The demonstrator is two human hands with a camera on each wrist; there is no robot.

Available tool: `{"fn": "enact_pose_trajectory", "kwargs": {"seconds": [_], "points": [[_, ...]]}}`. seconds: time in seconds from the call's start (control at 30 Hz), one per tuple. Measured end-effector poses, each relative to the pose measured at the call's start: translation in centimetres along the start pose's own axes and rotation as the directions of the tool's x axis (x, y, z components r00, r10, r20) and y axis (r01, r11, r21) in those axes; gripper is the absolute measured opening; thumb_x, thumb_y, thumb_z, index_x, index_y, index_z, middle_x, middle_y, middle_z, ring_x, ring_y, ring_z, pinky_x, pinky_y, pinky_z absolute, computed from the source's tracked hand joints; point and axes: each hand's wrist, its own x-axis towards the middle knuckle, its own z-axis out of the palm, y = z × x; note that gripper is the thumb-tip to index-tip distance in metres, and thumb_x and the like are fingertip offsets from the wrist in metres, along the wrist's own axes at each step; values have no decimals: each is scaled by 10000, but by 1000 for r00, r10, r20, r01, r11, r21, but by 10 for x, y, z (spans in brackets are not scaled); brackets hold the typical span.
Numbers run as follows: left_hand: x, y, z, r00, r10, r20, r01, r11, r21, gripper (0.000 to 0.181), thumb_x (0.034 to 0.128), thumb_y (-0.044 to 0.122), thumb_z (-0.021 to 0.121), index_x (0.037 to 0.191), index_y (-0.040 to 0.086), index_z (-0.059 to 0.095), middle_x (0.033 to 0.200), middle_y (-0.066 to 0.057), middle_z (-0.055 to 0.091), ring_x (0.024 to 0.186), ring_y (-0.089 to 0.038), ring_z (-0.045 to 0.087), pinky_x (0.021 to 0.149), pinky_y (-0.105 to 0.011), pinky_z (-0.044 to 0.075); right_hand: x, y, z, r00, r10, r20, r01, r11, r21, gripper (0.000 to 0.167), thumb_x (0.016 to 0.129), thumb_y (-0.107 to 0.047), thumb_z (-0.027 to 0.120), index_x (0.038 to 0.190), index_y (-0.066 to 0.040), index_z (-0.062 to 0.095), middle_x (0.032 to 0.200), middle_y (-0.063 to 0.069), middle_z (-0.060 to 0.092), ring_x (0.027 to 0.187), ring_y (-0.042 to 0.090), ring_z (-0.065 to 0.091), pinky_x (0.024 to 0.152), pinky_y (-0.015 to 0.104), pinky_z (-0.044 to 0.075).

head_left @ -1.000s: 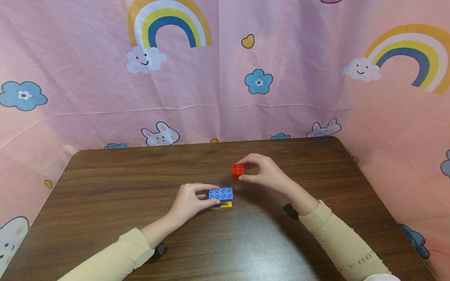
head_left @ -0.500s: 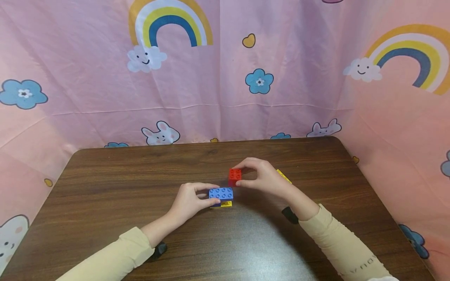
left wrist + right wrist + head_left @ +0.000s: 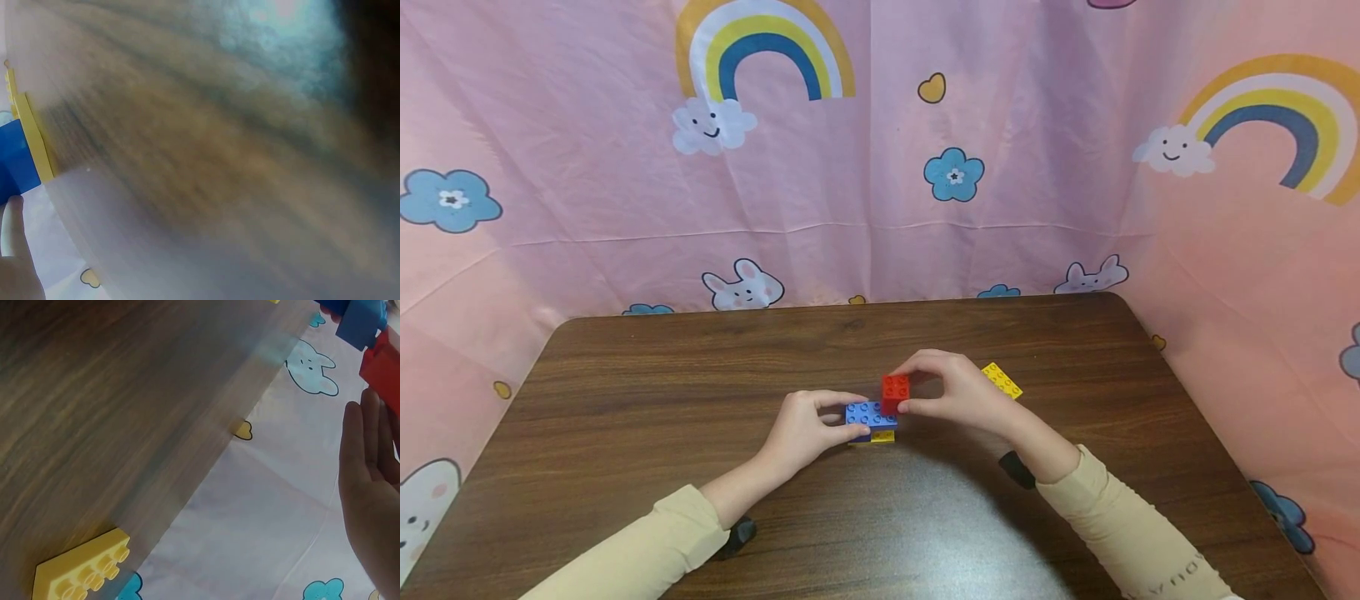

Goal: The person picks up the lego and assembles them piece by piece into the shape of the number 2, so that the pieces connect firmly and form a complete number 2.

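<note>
My left hand [image 3: 808,429] pinches a stack of toy building bricks on the table between thumb and fingers. On top of the stack lies a blue brick [image 3: 861,413], with a yellow plate [image 3: 883,437] showing beneath it. A red square brick [image 3: 895,390] is held by my right hand [image 3: 958,392] over the right end of the blue brick. In the right wrist view the red brick [image 3: 383,367] meets the studs of the blue brick [image 3: 362,324] at a tilt; whether it is seated cannot be told. The left wrist view catches only the stack's blue side [image 3: 17,156].
A loose yellow studded plate [image 3: 1002,381] lies on the brown wooden table [image 3: 662,375], just beyond my right wrist. Pink patterned cloth [image 3: 887,192] hangs behind the table and along its sides.
My right hand has brought the red brick left and toward me, from behind the stack to over the blue brick's right end. The loose yellow plate has come into sight. My left hand stays put.
</note>
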Motion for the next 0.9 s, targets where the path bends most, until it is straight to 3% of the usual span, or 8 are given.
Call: {"fn": "enact_pose_trajectory", "kwargs": {"seconds": [0.9], "points": [[1,-3,0,1000,18,-6,-18,1000,9,324,832,154,929,1123,53,828,1152,-175,806,1065,-299,790,805,-281,682,-1,-5,7,996,-83,21,85,994,-71,365,876,-187,892,1203,-85,767,1153,34,792,1095,197,732,1011,437,640]]}}
